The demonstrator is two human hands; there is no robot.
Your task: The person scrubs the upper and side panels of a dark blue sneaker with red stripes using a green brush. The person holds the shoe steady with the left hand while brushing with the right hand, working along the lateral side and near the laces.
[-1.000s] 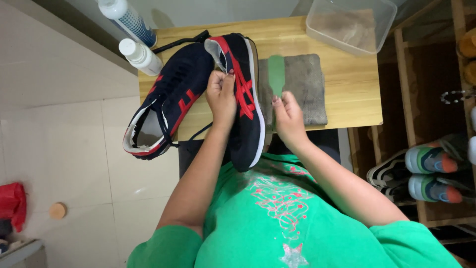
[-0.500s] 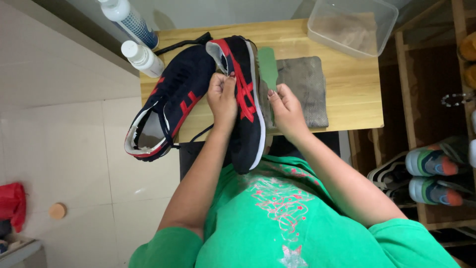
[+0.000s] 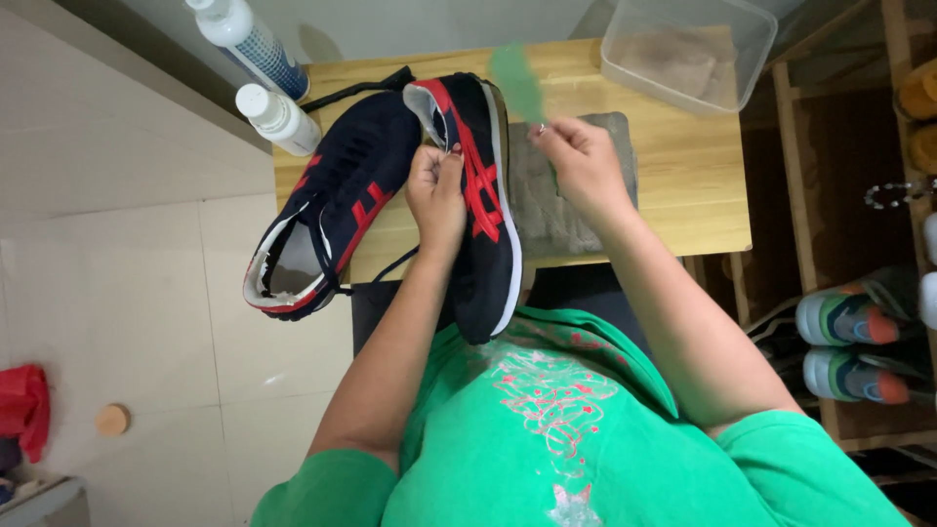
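Note:
My left hand point(image 3: 436, 190) grips a navy sneaker with red stripes point(image 3: 485, 224) by its side, holding it tilted over the edge of the wooden table point(image 3: 683, 195). My right hand point(image 3: 578, 161) is raised beside the shoe and pinches a thin green insole point(image 3: 517, 83), which is blurred by motion and sits above the table. A second navy and red sneaker point(image 3: 332, 210) lies on the table's left corner, its opening toward me and its laces loose.
A grey cloth point(image 3: 547, 210) lies on the table under my right hand. A clear plastic tub point(image 3: 688, 49) stands at the back right. Two white bottles point(image 3: 264, 68) stand at the back left. Shoes point(image 3: 849, 337) fill a wooden rack on the right. Tiled floor lies left.
My right hand has lifted away from the held sneaker, drawing the green insole up and out toward the back of the table. The left hand keeps its grip.

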